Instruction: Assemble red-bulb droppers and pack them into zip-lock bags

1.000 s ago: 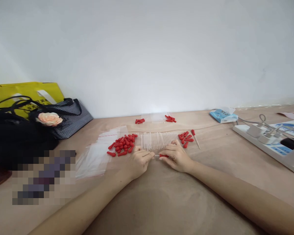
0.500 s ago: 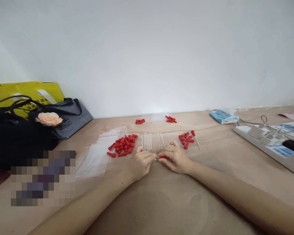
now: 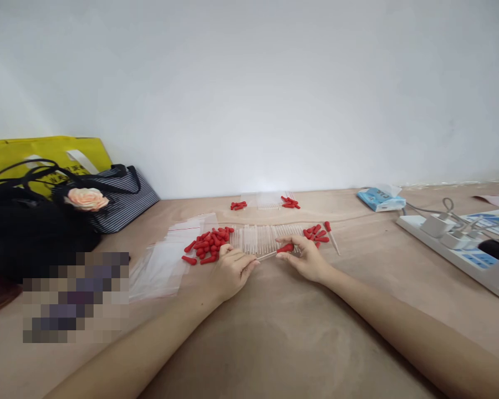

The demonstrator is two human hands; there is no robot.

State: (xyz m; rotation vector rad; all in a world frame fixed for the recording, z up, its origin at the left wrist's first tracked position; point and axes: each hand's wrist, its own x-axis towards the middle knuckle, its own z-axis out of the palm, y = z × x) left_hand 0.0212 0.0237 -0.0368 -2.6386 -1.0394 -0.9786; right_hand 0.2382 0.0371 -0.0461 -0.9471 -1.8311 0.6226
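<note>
My left hand [image 3: 233,270] pinches the thin glass tube [image 3: 266,256], which slants up to the right. At the tube's right end is a red rubber bulb [image 3: 285,249], held between the thumb and fingers of my right hand [image 3: 306,259]. Behind both hands lies a row of clear glass tubes [image 3: 258,238]. A heap of red bulbs [image 3: 208,245] is left of the row, and a smaller group of red bulbs [image 3: 316,233] is right of it. One dropper with a red top [image 3: 327,226] lies at the far right.
Clear plastic bags [image 3: 162,266] lie left of the heap. More red bulbs [image 3: 290,202] and tubes are near the wall. A blue tissue pack [image 3: 380,199] and a white power strip [image 3: 453,249] sit right; a striped bag [image 3: 125,197] and yellow bag [image 3: 95,149] stand left.
My hands have moved slightly apart, showing more of the tube between them. The right hand and red bulb have shifted up and to the right, and its fingers have loosened somewhat.
</note>
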